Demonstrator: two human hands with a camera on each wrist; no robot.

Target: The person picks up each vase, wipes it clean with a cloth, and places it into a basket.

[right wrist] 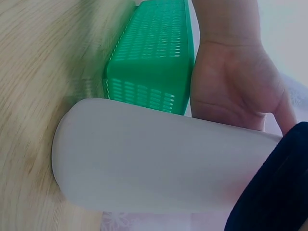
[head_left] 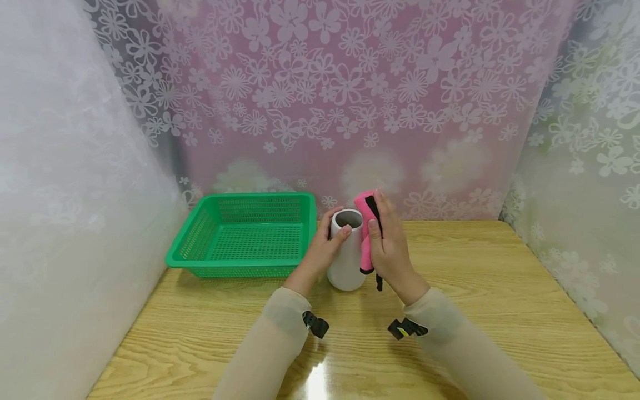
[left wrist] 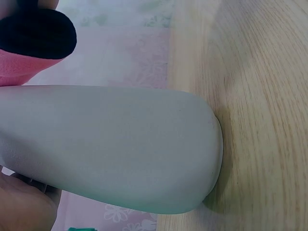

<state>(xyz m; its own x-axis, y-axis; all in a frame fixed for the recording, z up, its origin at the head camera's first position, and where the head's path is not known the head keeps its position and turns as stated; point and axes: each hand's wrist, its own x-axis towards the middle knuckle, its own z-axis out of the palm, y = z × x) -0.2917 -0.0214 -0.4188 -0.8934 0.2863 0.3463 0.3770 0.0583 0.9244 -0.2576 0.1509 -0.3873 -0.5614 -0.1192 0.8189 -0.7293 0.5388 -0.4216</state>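
A pale grey-white vase [head_left: 345,266] with an open round mouth stands upright on the wooden table. My left hand [head_left: 321,247] grips its upper part from the left, thumb across the front near the rim and fingers behind. On the other side, my right hand [head_left: 392,250] holds a pink cloth [head_left: 367,250] with black edging against the vase wall. The cloth's black edge [left wrist: 38,33] bulges close beside the vase in the left wrist view. In the right wrist view the dark edging [right wrist: 274,183] overlaps the vase's upper end, and my left palm shows behind the vase.
Just left of the vase sits a green perforated plastic basket [head_left: 240,272] with nothing in it. The wood-grain table [head_left: 500,311] extends toward me and to the right. Floral curtains [head_left: 350,111] hang behind it and along both sides.
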